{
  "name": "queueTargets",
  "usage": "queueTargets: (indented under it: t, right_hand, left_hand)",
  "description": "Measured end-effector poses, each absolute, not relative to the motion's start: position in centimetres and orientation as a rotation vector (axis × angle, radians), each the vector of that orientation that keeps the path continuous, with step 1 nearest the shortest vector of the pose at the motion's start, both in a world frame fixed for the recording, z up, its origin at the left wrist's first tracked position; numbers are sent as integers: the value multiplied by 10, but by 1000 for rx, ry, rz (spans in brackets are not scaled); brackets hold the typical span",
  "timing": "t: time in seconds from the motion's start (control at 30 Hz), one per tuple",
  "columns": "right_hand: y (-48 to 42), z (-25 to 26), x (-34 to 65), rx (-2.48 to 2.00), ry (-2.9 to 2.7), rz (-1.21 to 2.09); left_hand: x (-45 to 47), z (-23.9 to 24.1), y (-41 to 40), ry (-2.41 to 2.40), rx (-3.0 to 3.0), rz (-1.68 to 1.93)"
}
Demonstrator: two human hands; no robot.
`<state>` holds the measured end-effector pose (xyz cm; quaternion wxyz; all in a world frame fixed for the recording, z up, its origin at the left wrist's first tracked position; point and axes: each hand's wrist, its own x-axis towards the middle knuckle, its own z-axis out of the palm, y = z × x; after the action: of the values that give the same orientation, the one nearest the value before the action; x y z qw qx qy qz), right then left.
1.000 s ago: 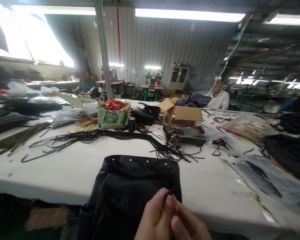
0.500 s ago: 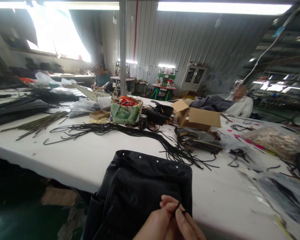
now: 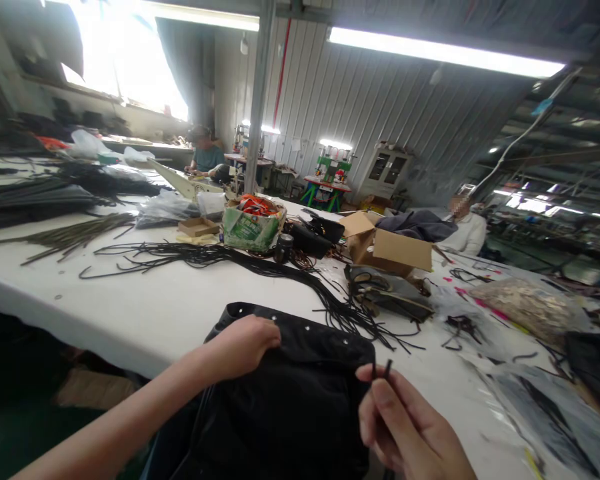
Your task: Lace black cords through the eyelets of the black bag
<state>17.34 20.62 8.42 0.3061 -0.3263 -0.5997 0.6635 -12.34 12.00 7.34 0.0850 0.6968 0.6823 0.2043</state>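
A black bag (image 3: 280, 413) with a row of metal eyelets along its upper edge stands at the table's front edge, close to me. My left hand (image 3: 247, 343) reaches across its top left part, fingers closed on the material just by the eyelets; the fingertips are partly hidden. To the right of the bag, my right hand (image 3: 405, 420) pinches a black cord (image 3: 389, 368) between thumb and fingers, with short ends poking up above the grip. Beyond the bag lies a long bundle of black cords (image 3: 275, 267).
On the white table (image 3: 145, 300) are a green bag with orange contents (image 3: 253, 227), an open cardboard box (image 3: 400, 250), a dark grey bag (image 3: 387, 293) and a plastic sack of pale pieces (image 3: 530, 300). One person (image 3: 465, 227) sits back right, another (image 3: 205, 157) back left.
My hands were together over the bag with the cord; now they are apart. The left has gone up to the bag's eyelet edge, and the right has moved right, keeping the cord.
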Motion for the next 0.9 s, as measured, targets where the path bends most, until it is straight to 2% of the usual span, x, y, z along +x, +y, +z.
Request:
queueTargets:
  t: [0.13,0.27,0.33,0.4,0.63,0.9]
  right_hand:
    - [199,68,131,-821,-2117,1322]
    - [196,41,97,-922,-2371,824]
    - [197,38,90,-1002,-2412,689]
    - [197,45,87,-1057,-2419,724]
    - [202,74,78,-1064,-2472,1307]
    - [205,63,70,-1075,-2450,1421]
  left_hand:
    - [-126,74,133,2266,2015,398]
    - [-126,70,138,2299,1845,541]
    - [-125,70,136,2271,1772,644]
    - [-125,73,133,2209,1686,734]
    - [-128,85,126,2011,1423,870]
    - [-127,92,122,1999,1345,886]
